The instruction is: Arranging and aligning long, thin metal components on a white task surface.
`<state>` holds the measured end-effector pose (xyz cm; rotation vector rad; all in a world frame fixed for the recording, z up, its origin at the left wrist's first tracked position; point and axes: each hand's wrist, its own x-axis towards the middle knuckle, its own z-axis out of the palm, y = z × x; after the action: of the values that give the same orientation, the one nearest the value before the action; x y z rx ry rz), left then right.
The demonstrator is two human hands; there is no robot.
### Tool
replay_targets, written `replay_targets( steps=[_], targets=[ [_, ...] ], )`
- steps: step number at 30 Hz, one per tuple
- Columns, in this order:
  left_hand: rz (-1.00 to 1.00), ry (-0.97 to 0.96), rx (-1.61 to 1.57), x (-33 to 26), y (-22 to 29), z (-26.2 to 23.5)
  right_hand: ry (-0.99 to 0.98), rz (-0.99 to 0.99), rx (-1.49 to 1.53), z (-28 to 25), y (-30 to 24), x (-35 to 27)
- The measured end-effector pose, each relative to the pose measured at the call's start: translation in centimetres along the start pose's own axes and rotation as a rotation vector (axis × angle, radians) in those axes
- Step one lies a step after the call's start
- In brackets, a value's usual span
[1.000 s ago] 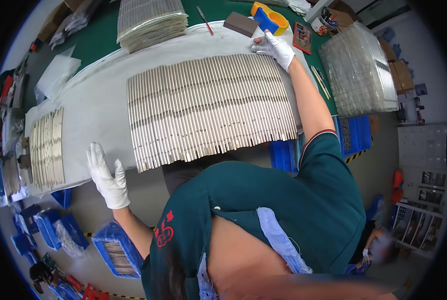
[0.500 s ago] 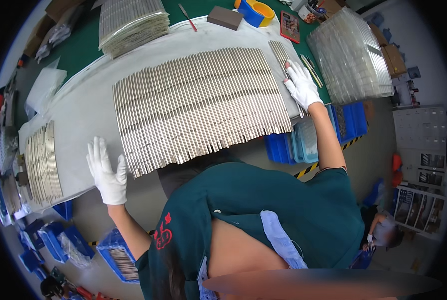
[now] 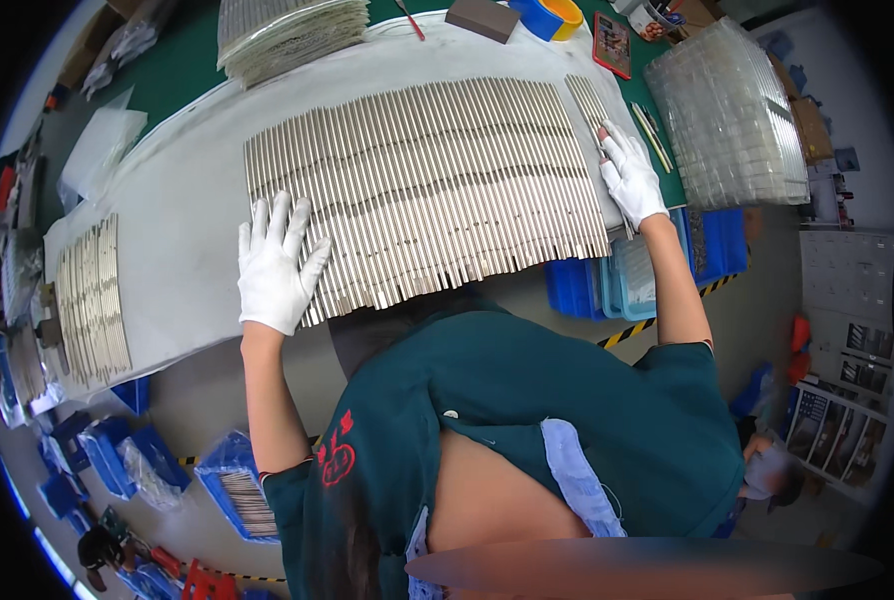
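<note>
Resting open with its fingers spread, the gloved left grip (image 3: pixel 279 272) lies over the left end of a wide row of slim metal strips (image 3: pixel 437 175), which extends rightward from it across the surface (image 3: pixel 182 220). The gloved right grip (image 3: pixel 631 182) is also open, its fingers over a narrow group of strips (image 3: pixel 586 95) just beside the row's right end, so the row lies between the two. To the right of that grip are slender sticks (image 3: pixel 651 137) and a clear-wrapped stack (image 3: pixel 719 120). Farther back sit a brown block (image 3: pixel 482 18) and a red-edged panel (image 3: pixel 612 45), its printed detail too small to read. Well to the left lies a shorter set of strips (image 3: pixel 92 300). A red emblem (image 3: pixel 337 463) marks the person's green shirt (image 3: pixel 527 365); any lettering in it cannot be made out.
</note>
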<state>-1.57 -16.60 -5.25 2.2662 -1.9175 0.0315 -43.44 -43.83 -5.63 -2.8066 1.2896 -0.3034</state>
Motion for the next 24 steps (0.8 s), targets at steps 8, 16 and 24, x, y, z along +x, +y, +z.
replay_targets(
  steps=[8,16,24],
  targets=[
    [0.012,0.003,0.013,0.2,-0.1,0.0,-0.011,-0.104,0.022,0.5,-3.2,-0.2],
    [0.013,0.013,0.018,0.1,-0.1,0.1,0.197,0.038,0.184,-1.0,-3.3,1.1],
    [0.015,0.036,0.000,0.0,-0.3,0.2,0.086,0.370,-0.476,-2.5,-0.4,1.5]
  ],
)
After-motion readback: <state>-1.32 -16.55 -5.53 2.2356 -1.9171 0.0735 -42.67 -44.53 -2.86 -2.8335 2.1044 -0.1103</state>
